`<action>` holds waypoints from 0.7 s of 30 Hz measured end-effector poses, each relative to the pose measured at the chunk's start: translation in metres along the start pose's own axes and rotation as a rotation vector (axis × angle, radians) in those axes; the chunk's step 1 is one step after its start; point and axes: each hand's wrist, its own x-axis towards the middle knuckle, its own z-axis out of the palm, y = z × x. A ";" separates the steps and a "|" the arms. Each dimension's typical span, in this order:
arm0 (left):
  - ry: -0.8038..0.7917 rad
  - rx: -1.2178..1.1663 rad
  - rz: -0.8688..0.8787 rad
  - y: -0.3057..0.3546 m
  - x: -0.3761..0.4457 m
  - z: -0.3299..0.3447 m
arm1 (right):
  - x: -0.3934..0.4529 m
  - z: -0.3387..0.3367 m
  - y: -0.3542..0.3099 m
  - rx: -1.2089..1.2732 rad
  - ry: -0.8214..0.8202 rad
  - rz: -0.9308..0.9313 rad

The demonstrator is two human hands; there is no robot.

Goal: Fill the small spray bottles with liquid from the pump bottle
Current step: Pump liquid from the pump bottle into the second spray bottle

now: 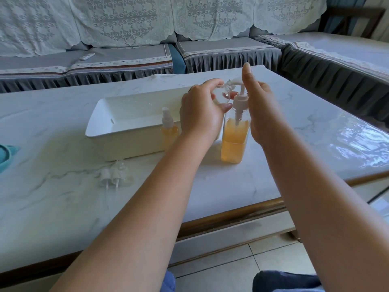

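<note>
Pump bottle [234,135], one, half full of amber liquid, stands on the marble table [63,197] beside one white tray [117,123]. Left hand [202,110] grips one empty spray bottle [222,94] at the spout; right hand [260,110], fingers straight, presses the pump. One filled spray bottle [169,131] stands near the tray; two loose spray caps [111,179] lie nearby.

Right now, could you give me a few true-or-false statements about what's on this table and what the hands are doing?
1. The left hand holds a small clear bottle at the pump bottle's spout. True.
2. The pump bottle holds blue liquid. False: it is orange.
3. A capped small bottle with orange liquid stands in front of the white tray. True.
4. The right hand lies flat on the table. False: it is raised beside the pump head.
5. Two loose spray tops lie on the table. True.
</note>
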 end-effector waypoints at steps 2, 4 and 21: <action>0.000 0.000 0.002 0.000 0.000 0.000 | 0.000 0.001 -0.001 0.005 -0.003 -0.003; -0.001 0.002 0.003 -0.001 0.001 0.000 | 0.000 0.001 0.000 0.015 0.010 0.006; -0.032 -0.002 -0.012 -0.001 -0.002 0.001 | 0.006 -0.002 0.009 -0.030 0.038 -0.033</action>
